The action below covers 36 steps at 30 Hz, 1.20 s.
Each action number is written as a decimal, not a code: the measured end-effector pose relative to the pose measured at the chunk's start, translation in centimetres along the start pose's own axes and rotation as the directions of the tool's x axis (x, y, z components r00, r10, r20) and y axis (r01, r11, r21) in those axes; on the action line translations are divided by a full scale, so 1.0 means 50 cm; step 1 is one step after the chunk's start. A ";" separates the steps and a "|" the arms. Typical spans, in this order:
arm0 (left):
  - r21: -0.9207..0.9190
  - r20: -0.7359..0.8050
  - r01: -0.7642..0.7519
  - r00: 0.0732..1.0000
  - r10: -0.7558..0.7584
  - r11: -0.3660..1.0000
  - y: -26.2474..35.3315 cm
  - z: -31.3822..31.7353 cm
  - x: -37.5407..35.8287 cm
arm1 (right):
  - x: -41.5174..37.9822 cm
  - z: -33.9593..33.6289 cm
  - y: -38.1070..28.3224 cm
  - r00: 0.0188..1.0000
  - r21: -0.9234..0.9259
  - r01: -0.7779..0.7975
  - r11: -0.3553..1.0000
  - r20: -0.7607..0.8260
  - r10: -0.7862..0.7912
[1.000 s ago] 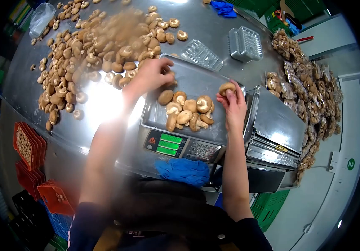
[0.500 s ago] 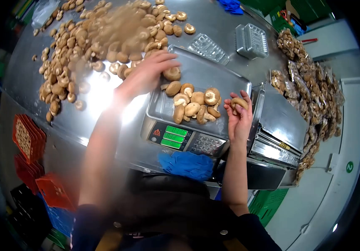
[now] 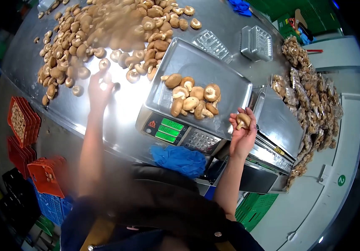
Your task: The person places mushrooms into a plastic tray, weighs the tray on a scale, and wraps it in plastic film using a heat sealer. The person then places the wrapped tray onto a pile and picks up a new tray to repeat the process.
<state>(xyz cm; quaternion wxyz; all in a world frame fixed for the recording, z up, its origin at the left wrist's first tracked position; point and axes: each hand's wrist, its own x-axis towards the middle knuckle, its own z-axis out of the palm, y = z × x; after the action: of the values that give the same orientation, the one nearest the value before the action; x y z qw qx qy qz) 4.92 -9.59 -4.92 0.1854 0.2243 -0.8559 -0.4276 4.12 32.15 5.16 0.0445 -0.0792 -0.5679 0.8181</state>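
My right hand (image 3: 243, 136) holds a brown shiitake mushroom (image 3: 242, 121) in its fingers, just beyond the right edge of the metal weighing pan (image 3: 226, 79). On the pan sits a group of several shiitake mushrooms (image 3: 190, 103). My left hand (image 3: 99, 90) is over the steel table at the left, partly washed out by glare. Its thumb and fingers look apart, and the fingertips point at a single mushroom (image 3: 104, 63) near the large heap of mushrooms (image 3: 73, 50). Below the pan, the scale's green display (image 3: 169, 130) is lit.
Clear plastic trays (image 3: 257, 43) stand behind the pan. A blue crumpled glove or cloth (image 3: 179, 161) lies before the scale. To the right are a metal machine (image 3: 278, 121) and stacked bagged mushrooms (image 3: 314, 100). Red crates (image 3: 48, 178) stand at lower left.
My left hand has moved left from the pan to the table by the heap. The mushroom under it no longer shows on the pan. My right hand keeps its mushroom, slightly lower.
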 end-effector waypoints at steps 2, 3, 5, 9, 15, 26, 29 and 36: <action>0.504 0.151 -0.123 0.987 0.053 0.855 -0.170 -0.027 -0.066 | 0.001 0.003 0.013 0.997 -0.182 0.071 0.981 -0.013 -0.075; 0.382 0.131 -0.080 0.991 0.032 0.921 -0.143 -0.042 -0.095 | -0.002 0.022 0.009 0.993 -0.291 0.101 0.951 -0.021 -0.112; 0.310 0.118 -0.073 0.992 0.038 0.948 -0.109 -0.064 -0.129 | -0.007 0.055 0.001 0.978 -0.450 0.195 0.871 0.027 -0.205; 0.299 0.077 -0.154 0.988 0.137 0.942 -0.029 -0.074 -0.141 | -0.032 0.140 -0.024 0.907 -0.673 0.417 0.610 0.265 -0.328; -0.594 0.721 0.666 0.690 -0.067 0.451 0.087 -0.059 -0.218 | -0.163 0.276 0.090 0.653 -0.459 0.653 0.603 0.744 -0.140; -0.146 0.337 0.289 0.914 -0.227 0.946 0.021 -0.077 -0.222 | -0.206 0.212 0.124 0.676 -0.547 0.538 0.641 0.734 0.058; 0.160 0.172 -0.110 0.982 0.082 0.981 -0.058 -0.072 -0.186 | -0.179 0.154 0.094 0.830 -0.645 0.503 0.575 0.545 -0.115; -0.556 0.294 0.090 0.951 0.095 0.826 0.239 -0.002 -0.137 | -0.155 0.083 0.059 0.978 -0.701 0.193 0.687 0.190 -0.080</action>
<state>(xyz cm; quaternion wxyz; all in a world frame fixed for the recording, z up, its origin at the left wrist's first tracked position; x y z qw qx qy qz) 7.97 0.44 4.00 0.1076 0.0888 -0.7100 -0.6902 11.04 26.05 4.43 0.0299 0.0117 -0.8469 0.5308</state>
